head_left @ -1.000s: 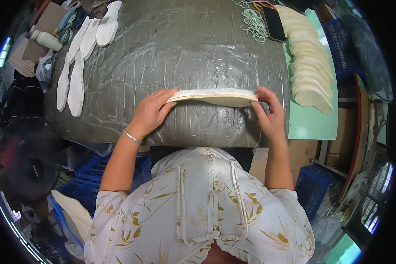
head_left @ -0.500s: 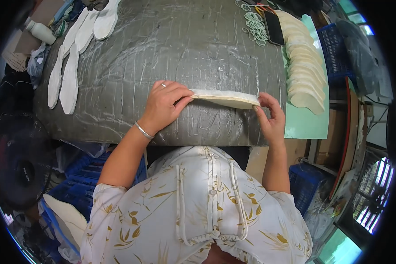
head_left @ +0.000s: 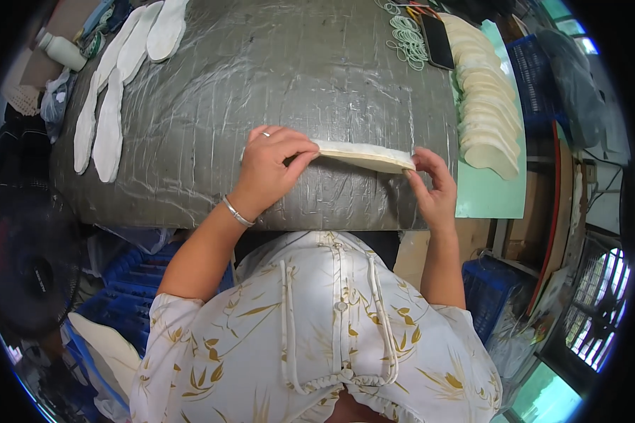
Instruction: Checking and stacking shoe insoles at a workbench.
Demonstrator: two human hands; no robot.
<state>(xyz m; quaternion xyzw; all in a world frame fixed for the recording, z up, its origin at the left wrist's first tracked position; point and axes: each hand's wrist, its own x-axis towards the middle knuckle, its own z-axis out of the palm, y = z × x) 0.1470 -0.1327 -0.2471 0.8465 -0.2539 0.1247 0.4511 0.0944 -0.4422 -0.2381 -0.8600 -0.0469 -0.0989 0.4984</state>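
Remotely I see the left hand point(head_left: 275, 163) and right hand point(head_left: 434, 185) both pinching one two-layered insole point(head_left: 365, 151) over the near side of the counter point(head_left: 261, 88), apparently midway through handling it, with five white insoles point(head_left: 166, 32) laid at left and overlapping cream insoles point(head_left: 488, 134), seemingly unused, at right.

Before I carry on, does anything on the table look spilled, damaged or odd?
Nothing looks spilled or damaged. The left hand and right hand pinch the pale insole-shaped piece. Slightly untidy: the pale cords, lying in loose loops beside the phone, and the table covering, which is creased.
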